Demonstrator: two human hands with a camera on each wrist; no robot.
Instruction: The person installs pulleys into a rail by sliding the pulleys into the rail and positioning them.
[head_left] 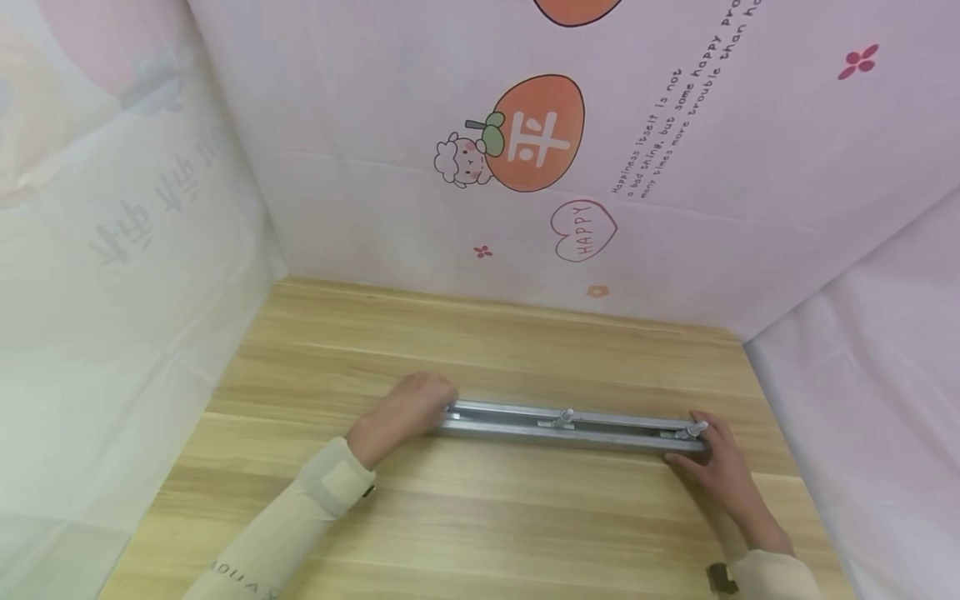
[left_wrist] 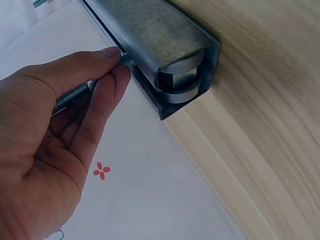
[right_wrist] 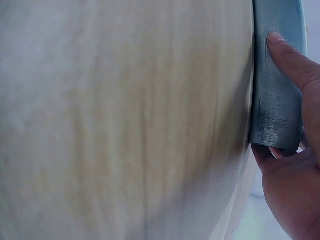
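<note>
A long grey metal channel rail (head_left: 510, 432) with a slot along its upper side lies across the wooden table. At its left end, my left hand (head_left: 405, 414) pinches a threaded bolt (left_wrist: 74, 96) between thumb and fingers. That bolt comes out of the slot, and a roller (left_wrist: 181, 95) shows inside the rail's open end. My right hand (head_left: 720, 467) grips the rail's right end, its thumb (right_wrist: 286, 54) on the side face and the fingers partly hidden behind. Two more bolts stick up from the slot, one near the middle (head_left: 566, 417) and one by the right hand (head_left: 696, 431).
The wooden tabletop (head_left: 525, 525) reaches to a printed pink-white cloth wall (head_left: 375, 208) at the back. White cloth also hangs at the left (head_left: 112, 333) and right (head_left: 885, 375), close along the table's edges.
</note>
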